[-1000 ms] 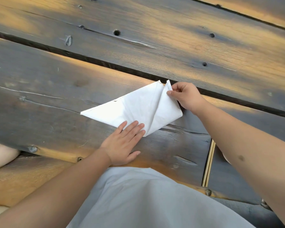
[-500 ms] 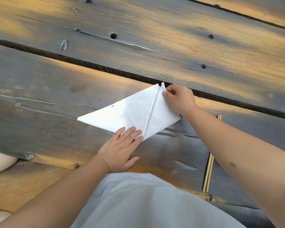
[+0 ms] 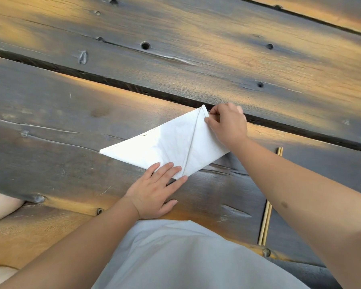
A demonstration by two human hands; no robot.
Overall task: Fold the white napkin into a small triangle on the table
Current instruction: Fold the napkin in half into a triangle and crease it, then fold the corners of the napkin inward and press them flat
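Note:
The white napkin (image 3: 167,144) lies on the dark wooden table (image 3: 50,126), folded into a flat shape with a long point to the left and a folded-over flap on its right side. My right hand (image 3: 227,124) pinches the flap's top corner between thumb and fingers, close to the gap between two planks. My left hand (image 3: 154,188) lies flat with its fingers spread, the fingertips pressing on the napkin's near edge at the bottom of the crease.
A dark gap (image 3: 113,82) runs between the table planks just behind the napkin. A pair of light wooden chopsticks (image 3: 266,222) lies at the right, partly under my right forearm. My pale grey clothing (image 3: 175,257) covers the table's near edge.
The right flap, which stood raised a second ago, has been laid down flat onto the napkin by my right hand. My left hand has kept pressing the near edge.

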